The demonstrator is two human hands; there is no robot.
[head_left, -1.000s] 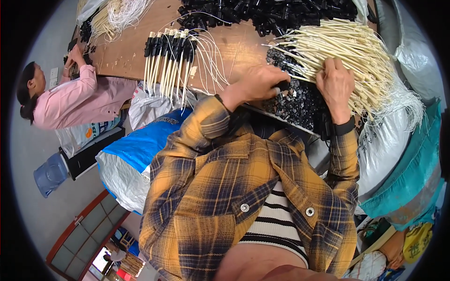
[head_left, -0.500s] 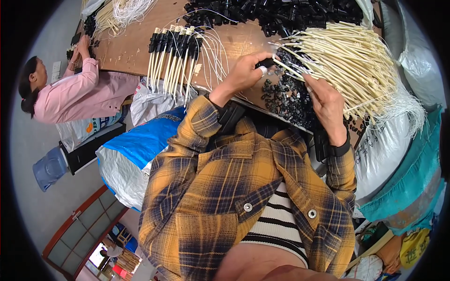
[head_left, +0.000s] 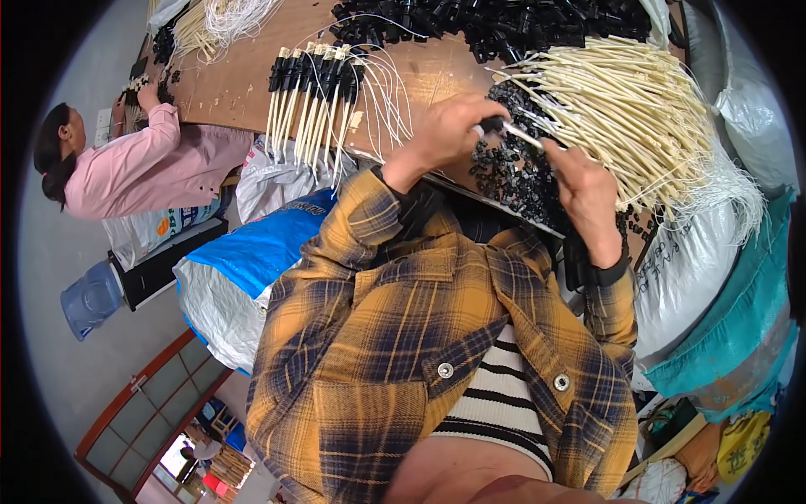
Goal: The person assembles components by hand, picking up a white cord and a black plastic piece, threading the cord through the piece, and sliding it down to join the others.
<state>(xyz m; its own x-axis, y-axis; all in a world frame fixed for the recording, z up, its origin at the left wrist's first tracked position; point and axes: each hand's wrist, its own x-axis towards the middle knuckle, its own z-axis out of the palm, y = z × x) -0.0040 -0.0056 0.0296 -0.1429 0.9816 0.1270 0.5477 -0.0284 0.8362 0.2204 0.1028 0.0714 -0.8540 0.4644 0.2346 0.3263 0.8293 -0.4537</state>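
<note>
1. One bare left hand (head_left: 449,130) pinches a small black plastic piece (head_left: 492,124); the right hand (head_left: 585,189) pinches a slim cream rod (head_left: 522,135) (tip at the piece, depth hidden).
2. Beneath, small black fragments (head_left: 516,181) litter the brown wooden tabletop (head_left: 222,97).
3. Beyond, loose cream rods (head_left: 638,118) lie heaped.
4. Farthest, black plastic connectors (head_left: 504,21) pile up.

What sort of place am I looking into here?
Probably a small assembly workshop: black parts and cream rods lie heaped on a table, a co-worker is at its left end, and sacks crowd beside it.
</note>
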